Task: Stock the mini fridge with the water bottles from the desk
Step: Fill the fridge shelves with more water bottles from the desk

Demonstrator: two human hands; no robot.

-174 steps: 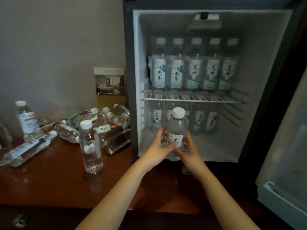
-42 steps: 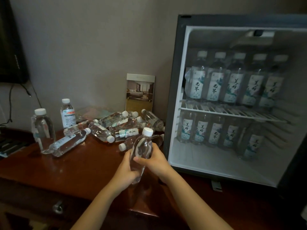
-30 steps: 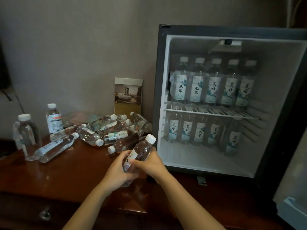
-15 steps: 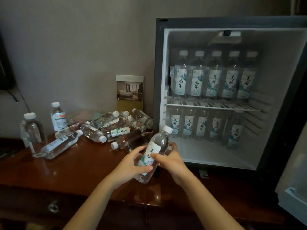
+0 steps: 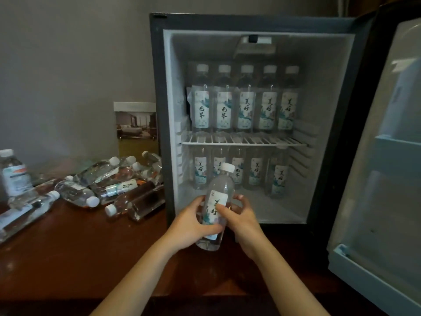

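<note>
Bottle (image 5: 217, 201) in hand, held just in front of the open mini fridge (image 5: 250, 23) at its lower compartment, cap up and tilted slightly right. We note our left hand (image 5: 193, 222) wrapped round the lower body, fingers closed on it, and our right hand (image 5: 241, 216) closed on the label side, thumb across the label. We record five bottles upright on the wire shelf (image 5: 243, 142) and a row below it; the count there appears to be five, though the held bottle hides part of the row. We find the fridge door (image 5: 382, 156) swung open to the right. On the desk (image 5: 79, 247), a heap of loose bottles (image 5: 109, 181) lies on its side beside the fridge, one small bottle (image 5: 14, 173) standing at far left.
</note>
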